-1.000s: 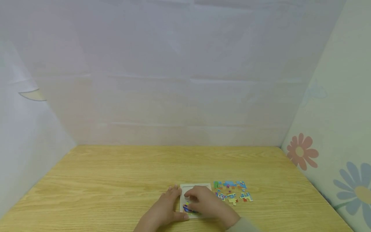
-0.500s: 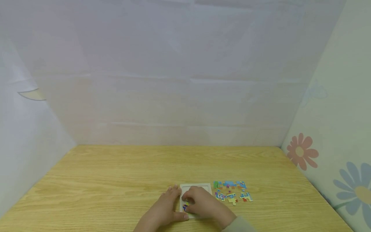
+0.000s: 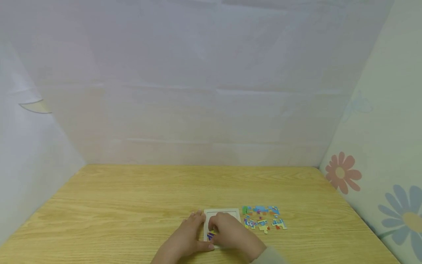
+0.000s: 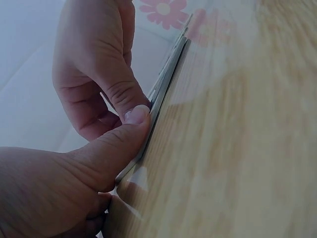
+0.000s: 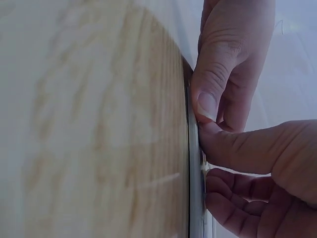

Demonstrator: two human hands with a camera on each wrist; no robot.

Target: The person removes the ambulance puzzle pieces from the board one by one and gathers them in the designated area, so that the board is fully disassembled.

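Wood-grain tabletop (image 3: 132, 205), left to right. Left hand (image 3: 184, 236): fingers nearly straight, thumb spread away, lying against the left side of a pale frame (image 3: 221, 210); thumb on the near-left corner. Not wrapped round anything, reads as bracing. Purple-and-yellow puzzle piece (image 3: 211, 235) sits inside the frame, near-left part, just in from that thumb. Right hand (image 3: 229, 229) lies over the frame from the right, fingers bent down, little gap between index finger and thumb; both are right at the piece. Can't tell if it's pinched or only pressed, the hand covers the rest. Key relation, my read: piece lies to the left of the right palm, at the fingertips, so right is the working hand; left is close but on the frame only. Thumbs nearly meet at the near edge; wrist views have them touching or close to it. Piece's long axis: partly hidden, no call. Frame looks about square. Just right of the frame: loose puzzle pieces (image 3: 263, 224), two rows, nearer the right hand than the left.
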